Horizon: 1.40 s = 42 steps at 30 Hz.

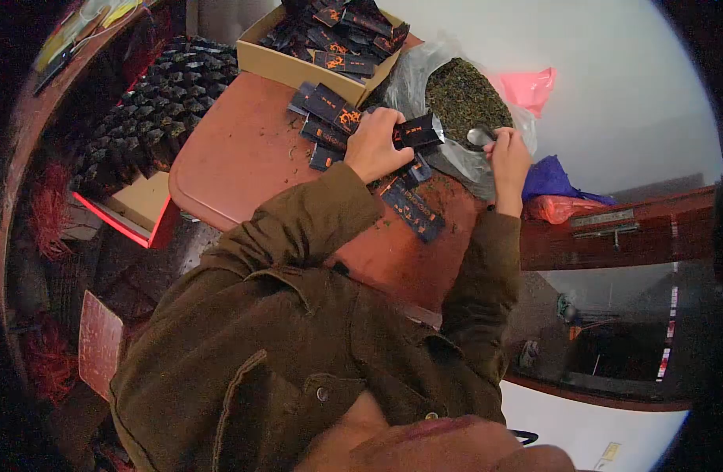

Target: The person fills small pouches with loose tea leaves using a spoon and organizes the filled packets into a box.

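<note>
My left hand (pixel 379 148) is closed on a black packet (pixel 419 132) with orange print, whose silvery open end points right. In my right hand (pixel 509 160) is a metal spoon (pixel 480 137), its bowl at the lower right of dried leaves (pixel 465 96). Those leaves lie in a clear plastic bag (pixel 409 82). More black packets (pixel 323 126) are piled just left of my left hand, and another packet (pixel 412 208) lies below it on the reddish-brown table (pixel 235 149).
A cardboard box (pixel 259 57) full of black packets stands at the back. To the left, a red-edged box (pixel 145 208) holds rows of filled dark packets. Pink (pixel 532 89), blue (pixel 552 179) and red bags (pixel 562 208) sit to the right. Leaf crumbs dot the table.
</note>
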Each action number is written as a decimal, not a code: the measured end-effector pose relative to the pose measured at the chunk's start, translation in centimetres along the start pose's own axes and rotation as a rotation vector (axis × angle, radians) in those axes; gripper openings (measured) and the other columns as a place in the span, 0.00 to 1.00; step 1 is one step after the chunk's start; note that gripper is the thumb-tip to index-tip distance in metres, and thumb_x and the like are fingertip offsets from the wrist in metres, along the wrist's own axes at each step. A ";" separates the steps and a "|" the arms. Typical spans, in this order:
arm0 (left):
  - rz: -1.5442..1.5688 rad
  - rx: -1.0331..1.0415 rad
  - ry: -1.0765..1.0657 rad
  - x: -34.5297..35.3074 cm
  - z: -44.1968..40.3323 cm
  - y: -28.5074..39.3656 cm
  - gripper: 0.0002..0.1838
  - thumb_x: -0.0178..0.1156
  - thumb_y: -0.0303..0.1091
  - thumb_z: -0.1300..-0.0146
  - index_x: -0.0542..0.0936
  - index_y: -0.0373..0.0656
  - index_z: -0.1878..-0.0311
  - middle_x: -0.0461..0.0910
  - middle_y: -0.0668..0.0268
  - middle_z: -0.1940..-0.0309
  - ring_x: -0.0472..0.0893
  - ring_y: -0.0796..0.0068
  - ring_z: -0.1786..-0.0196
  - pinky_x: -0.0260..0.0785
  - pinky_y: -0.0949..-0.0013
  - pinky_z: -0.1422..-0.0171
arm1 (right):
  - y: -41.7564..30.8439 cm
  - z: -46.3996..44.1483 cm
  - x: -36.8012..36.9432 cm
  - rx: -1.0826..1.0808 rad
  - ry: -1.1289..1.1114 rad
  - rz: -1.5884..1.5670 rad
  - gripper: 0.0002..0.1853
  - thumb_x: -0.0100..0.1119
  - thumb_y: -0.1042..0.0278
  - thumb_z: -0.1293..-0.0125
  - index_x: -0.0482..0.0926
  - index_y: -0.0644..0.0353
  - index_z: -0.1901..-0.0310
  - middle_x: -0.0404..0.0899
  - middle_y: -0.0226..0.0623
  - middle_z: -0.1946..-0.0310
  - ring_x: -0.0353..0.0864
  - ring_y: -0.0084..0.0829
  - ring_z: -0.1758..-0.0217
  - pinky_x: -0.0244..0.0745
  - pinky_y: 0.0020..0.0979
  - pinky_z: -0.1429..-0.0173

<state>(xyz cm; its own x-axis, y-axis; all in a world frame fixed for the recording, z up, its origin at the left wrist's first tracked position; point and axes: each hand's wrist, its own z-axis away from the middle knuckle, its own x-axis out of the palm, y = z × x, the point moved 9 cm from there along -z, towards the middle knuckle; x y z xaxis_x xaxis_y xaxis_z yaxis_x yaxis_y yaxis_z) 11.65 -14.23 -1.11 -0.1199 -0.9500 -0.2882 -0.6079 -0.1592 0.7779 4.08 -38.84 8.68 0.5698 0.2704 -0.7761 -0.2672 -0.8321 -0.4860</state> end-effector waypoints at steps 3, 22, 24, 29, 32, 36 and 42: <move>0.000 -0.003 -0.006 0.0 0.0 0.0 0.24 0.66 0.37 0.57 0.72 0.40 0.56 0.72 0.56 0.61 0.74 0.52 0.53 0.67 0.58 0.48 | 0.6 -0.9 2.0 -0.070 0.009 0.146 0.14 0.44 0.63 0.31 0.77 0.64 0.59 0.83 0.43 0.77 0.83 0.32 0.74 0.75 0.34 0.64; -0.003 -0.026 -0.033 0.1 -0.2 -0.1 0.25 0.67 0.38 0.56 0.71 0.38 0.55 0.72 0.54 0.60 0.73 0.50 0.52 0.67 0.58 0.47 | 6.6 -2.3 9.8 0.520 -0.079 -1.044 0.13 0.48 0.69 0.33 0.73 0.70 0.53 0.79 0.43 0.75 0.74 0.26 0.81 0.64 0.22 0.81; -0.006 -0.016 -0.025 0.0 -0.1 0.0 0.25 0.67 0.38 0.56 0.71 0.38 0.55 0.72 0.54 0.59 0.73 0.51 0.52 0.67 0.58 0.47 | 6.3 -2.2 9.1 0.493 -0.099 -1.095 0.13 0.50 0.69 0.33 0.73 0.71 0.53 0.79 0.42 0.75 0.74 0.25 0.81 0.64 0.21 0.81; -0.014 0.001 -0.028 0.3 -0.1 -0.2 0.25 0.67 0.38 0.56 0.71 0.38 0.55 0.72 0.54 0.60 0.73 0.50 0.52 0.67 0.58 0.47 | 4.8 -0.8 5.6 0.440 -0.135 -1.094 0.12 0.50 0.69 0.33 0.73 0.70 0.54 0.78 0.41 0.76 0.73 0.24 0.82 0.63 0.21 0.82; -0.006 0.009 -0.027 0.4 -0.2 -0.3 0.25 0.67 0.37 0.56 0.71 0.38 0.55 0.72 0.54 0.60 0.73 0.50 0.52 0.67 0.58 0.47 | 3.9 -0.2 4.4 0.420 -0.187 -1.105 0.11 0.50 0.68 0.33 0.73 0.68 0.56 0.78 0.40 0.77 0.72 0.23 0.83 0.62 0.20 0.83; -0.015 0.015 -0.018 0.4 -0.2 -0.3 0.24 0.67 0.37 0.56 0.71 0.38 0.56 0.72 0.54 0.61 0.74 0.50 0.53 0.67 0.58 0.47 | 2.0 0.9 3.3 0.384 -0.229 -1.045 0.11 0.48 0.67 0.32 0.74 0.66 0.56 0.78 0.39 0.79 0.72 0.22 0.84 0.61 0.19 0.84; -0.016 0.006 -0.036 0.3 -0.2 -0.2 0.24 0.67 0.37 0.56 0.72 0.38 0.56 0.73 0.54 0.61 0.74 0.51 0.52 0.67 0.58 0.47 | -2.3 2.8 3.1 0.238 -0.249 -0.766 0.12 0.48 0.64 0.31 0.75 0.63 0.55 0.80 0.37 0.78 0.73 0.21 0.82 0.64 0.21 0.81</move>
<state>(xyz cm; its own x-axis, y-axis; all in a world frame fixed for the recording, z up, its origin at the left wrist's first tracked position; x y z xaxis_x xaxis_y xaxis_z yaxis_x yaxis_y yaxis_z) 11.86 -14.51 -1.25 -0.1383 -0.9372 -0.3203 -0.6146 -0.1724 0.7698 4.27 -34.76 6.22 0.4801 0.8410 -0.2495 -0.0493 -0.2581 -0.9649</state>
